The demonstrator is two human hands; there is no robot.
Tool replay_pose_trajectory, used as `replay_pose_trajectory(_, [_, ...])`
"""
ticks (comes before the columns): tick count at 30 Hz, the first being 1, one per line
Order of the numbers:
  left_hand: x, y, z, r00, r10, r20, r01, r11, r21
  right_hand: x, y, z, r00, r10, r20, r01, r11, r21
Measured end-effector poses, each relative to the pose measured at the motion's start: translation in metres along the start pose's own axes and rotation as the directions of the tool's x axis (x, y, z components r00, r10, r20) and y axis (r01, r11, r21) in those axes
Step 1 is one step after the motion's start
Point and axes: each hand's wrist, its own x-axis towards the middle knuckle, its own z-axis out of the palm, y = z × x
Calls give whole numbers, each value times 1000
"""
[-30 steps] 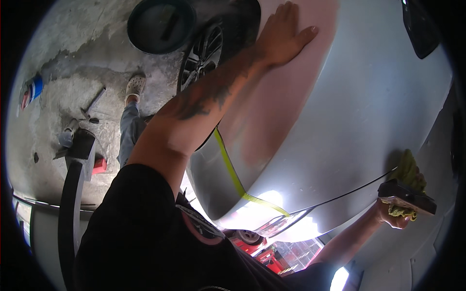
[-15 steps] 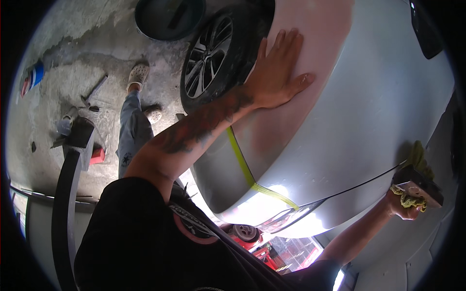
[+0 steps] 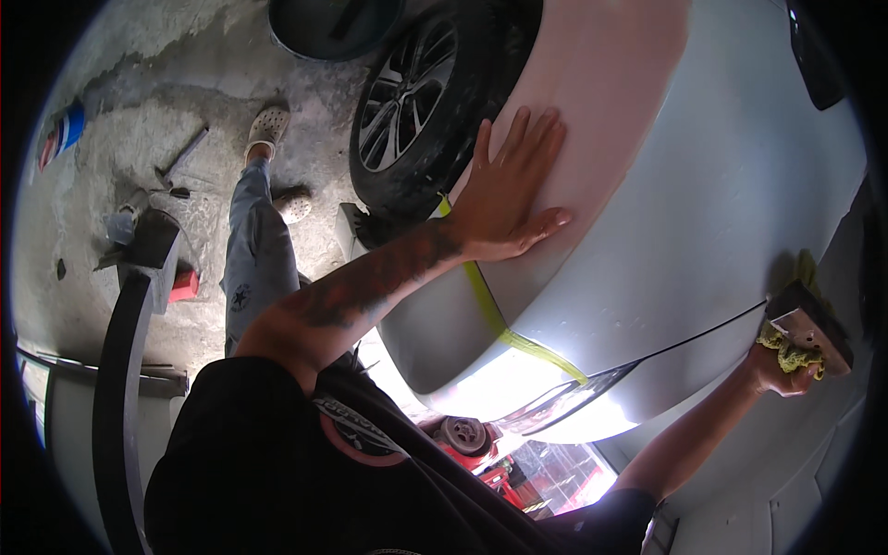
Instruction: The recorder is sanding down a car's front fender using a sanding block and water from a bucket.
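My left hand [image 3: 509,199] lies flat with fingers spread on the pinkish, dull patch [image 3: 606,102] of a silver-grey car's fender [image 3: 721,185]. Its wrist is close to a strip of yellow-green masking tape [image 3: 483,294] that runs down the panel and along the edge above the headlight. Over at the far right, my right hand [image 3: 784,373] grips a brown sanding block [image 3: 812,328] together with a crumpled yellow-green cloth [image 3: 791,356]. Part of the cloth shows behind the block. Both are held against or just beside the hood; I cannot tell which.
The car's front wheel [image 3: 407,97] stands left of the fender, with a dark round basin [image 3: 333,28] beyond it. On the concrete floor are a hammer [image 3: 182,155], a red block [image 3: 184,286] and a blue container [image 3: 69,128]. A dark curved post [image 3: 120,398] rises at left.
My left hand has slid back along the pinkish patch toward the tape. The right hand keeps its hold on the block and cloth. The view has shifted slightly.
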Motion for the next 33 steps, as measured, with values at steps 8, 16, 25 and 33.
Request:
replay_pose_trajectory(8, [-71,26,-8,979,62,192,-35,989,-142,5,1,-24,997,-73,-13,73,997,-11])
replay_pose_trajectory(16, [56,20,-3,997,73,-22,-74,997,-34,-9,-2,-18,996,-79,43,80,997,-18])
replay_pose_trajectory(25, [227,-15,-26,992,-123,-17,119,979,-166,-20,-2,-5,988,-4,155,-11,995,95])
replay_pose_trajectory(33, [163,-4,-27,999,11,-44,-22,968,-249,-9,-13,-28,990,-136,-39,124,967,-223])
